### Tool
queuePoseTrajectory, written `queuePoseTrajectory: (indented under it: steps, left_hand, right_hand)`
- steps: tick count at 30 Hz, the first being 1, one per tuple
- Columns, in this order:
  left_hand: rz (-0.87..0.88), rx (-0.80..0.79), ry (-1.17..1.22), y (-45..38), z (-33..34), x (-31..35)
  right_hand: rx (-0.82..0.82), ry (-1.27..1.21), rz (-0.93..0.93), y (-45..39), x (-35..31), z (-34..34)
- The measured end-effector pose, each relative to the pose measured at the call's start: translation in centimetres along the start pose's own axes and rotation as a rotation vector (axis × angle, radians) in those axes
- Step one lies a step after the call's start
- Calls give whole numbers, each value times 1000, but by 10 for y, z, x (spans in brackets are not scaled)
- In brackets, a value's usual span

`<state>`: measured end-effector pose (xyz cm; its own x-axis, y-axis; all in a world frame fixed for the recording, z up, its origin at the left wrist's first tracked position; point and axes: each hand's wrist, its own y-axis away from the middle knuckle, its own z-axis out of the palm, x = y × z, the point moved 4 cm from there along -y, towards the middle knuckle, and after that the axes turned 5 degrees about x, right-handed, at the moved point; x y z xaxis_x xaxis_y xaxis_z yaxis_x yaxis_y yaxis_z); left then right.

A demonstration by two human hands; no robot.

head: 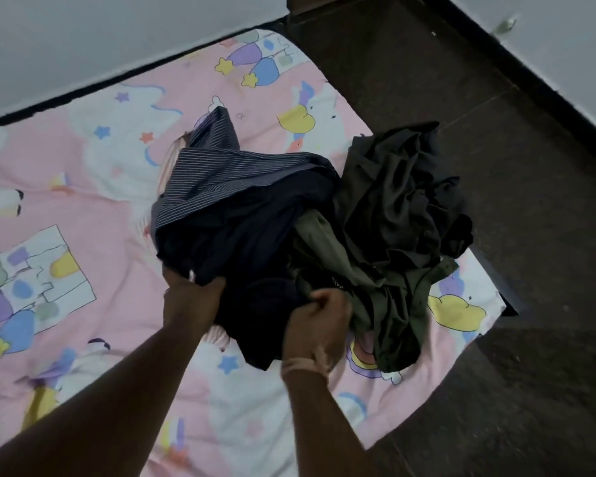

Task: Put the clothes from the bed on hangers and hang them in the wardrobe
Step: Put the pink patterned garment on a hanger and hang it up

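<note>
In the head view, a heap of dark clothes lies on the bed near its right edge, and both hands are in it. The left hand [190, 287] grips the near edge of a soft, very dark navy cloth garment [234, 242], with its fingers curled into the fabric. The right hand [319, 316] is closed in a fist and pinches the same dark cloth right where it meets a crumpled olive-green garment [386, 304]. I think the two hands hold it at two spots so the dark piece can be pulled free from the heap and opened out, ready for a hanger. A dark blue shirt with thin white stripes [221, 166] lies on top at the far side of the heap, and one part of it sticks up. A crumpled black garment [399, 201] sits on the right side, touching the green one. No hanger and no wardrobe can be seen here, so the hanging has not begun. The bed has a pink sheet with cartoon pictures of stars and clouds [83, 201]. Beside the bed is a dark brown floor [513, 166]. A plain grey-white wall [83, 39] runs behind the bed, and another pale wall stands at the top right.
</note>
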<state>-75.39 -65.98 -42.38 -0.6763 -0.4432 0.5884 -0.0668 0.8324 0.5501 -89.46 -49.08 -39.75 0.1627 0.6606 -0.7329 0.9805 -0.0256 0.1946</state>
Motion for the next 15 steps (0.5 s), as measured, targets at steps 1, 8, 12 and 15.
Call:
queuePoseTrajectory:
  steps: [1,8,12,15]
  left_hand:
    - [-1,23,-27,-1,-1,-5]
    - [-20,-23,102,6,4,-16]
    - [-40,-141,275,5,2,-19]
    - [-90,-218,339,20,3,-15]
  right_hand:
    - [-61,94,55,-4,16,3]
    - [-523,249,-132,-19,29,35]
    - [-280,-58,-205,-40,-21,-19]
    - [-233,-537,-22,-61,-50,-57]
